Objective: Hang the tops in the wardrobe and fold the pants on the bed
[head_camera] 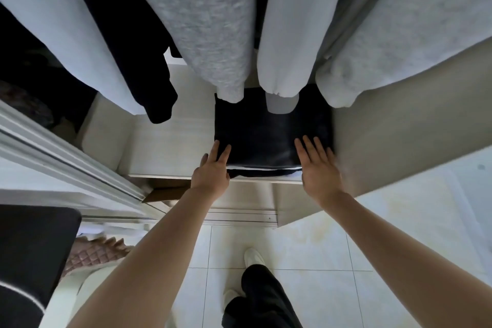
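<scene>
I see both hands spread flat — left hand [213,168], right hand [318,165] — flanking folded dark pants [266,136] on the wardrobe shelf [165,146].

Soft even daylight, dim wardrobe interior, strong wide-angle edge bending, slight motion blur

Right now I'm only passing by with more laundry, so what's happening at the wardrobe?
A person stands at the open wardrobe, both arms stretched in. The left hand and right hand lie flat with straight fingers on a folded dark garment on the wardrobe shelf, one at each side of it. Grey, white and dark tops hang above.
</scene>
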A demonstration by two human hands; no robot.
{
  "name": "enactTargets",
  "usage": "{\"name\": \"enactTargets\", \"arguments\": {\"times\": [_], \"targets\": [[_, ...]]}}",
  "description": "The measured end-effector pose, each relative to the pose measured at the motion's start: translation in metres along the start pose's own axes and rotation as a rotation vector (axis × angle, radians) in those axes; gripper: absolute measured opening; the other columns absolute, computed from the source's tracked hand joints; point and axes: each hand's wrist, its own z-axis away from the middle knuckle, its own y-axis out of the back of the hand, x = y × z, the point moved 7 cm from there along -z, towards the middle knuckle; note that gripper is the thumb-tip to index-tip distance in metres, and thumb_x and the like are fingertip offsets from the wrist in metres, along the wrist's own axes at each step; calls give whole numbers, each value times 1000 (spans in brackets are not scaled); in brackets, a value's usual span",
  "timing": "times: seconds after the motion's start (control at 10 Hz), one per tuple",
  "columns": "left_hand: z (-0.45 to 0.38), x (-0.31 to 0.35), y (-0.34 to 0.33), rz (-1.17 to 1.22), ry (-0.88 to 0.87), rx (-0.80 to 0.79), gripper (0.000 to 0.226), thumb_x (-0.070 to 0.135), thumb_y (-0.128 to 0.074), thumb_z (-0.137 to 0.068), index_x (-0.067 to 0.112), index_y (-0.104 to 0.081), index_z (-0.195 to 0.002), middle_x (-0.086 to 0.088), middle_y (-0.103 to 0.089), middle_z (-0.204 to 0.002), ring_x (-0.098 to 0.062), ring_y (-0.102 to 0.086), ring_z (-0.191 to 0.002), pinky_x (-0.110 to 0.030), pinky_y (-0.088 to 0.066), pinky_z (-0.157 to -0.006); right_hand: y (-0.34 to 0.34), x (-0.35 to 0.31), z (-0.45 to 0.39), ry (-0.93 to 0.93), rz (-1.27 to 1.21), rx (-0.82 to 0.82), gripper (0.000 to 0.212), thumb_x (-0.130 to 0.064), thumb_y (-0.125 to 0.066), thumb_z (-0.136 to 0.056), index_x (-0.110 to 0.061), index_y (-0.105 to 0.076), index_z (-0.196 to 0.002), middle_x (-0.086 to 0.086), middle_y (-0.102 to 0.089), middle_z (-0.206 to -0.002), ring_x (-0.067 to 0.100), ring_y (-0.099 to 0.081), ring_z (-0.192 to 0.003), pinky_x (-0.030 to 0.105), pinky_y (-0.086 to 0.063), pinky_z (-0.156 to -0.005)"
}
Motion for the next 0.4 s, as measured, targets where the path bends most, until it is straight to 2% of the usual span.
{"name": "enactTargets", "arguments": {"times": [0.1, 0.2, 0.3, 0.4], "targets": [[21, 1, 1, 43, 13, -24, 75, 19, -55, -97, 27, -9, -156, 1, 2, -164, -31, -39, -137, -39, -48, -102, 3, -3, 24, -12, -66, 0, 76, -12, -43, -91, -8, 2, -153, 6, -7, -161, 24, -1, -149, 37, -5, -120], [43, 4, 12, 51, 24, -73, 73, 16, -54, -96, 25, -14, -156, 1, -3, -164, -30, -34, -141, -41, -44, -107, 15, -7, 52, 30, -79, -6, 74, -15, -41, -93, -9, 2, -153, 8, -13, -160, 25, -6, -149, 35, -11, -120], [63, 12, 34, 81, 13, -20, 72, 15, -56, -96, 24, -18, -155, 0, -14, -163, -27, -31, -144, -41, -40, -111, 33, -8, 74, 52, -127, 29, 70, -15, -40, -94, -7, -1, -153, 10, -19, -158, 25, -13, -147, 34, -17, -119], [80, 22, 57, 158, 19, 38, 65, 16, -55, -97, 23, -23, -154, -2, -30, -158, -25, -37, -140, -39, -40, -110, 52, -12, 89, 131, -165, 22, 67, -13, -39, -96, -6, -4, -152, 10, -21, -157, 25, -13, -148, 32, -20, -118]]}}
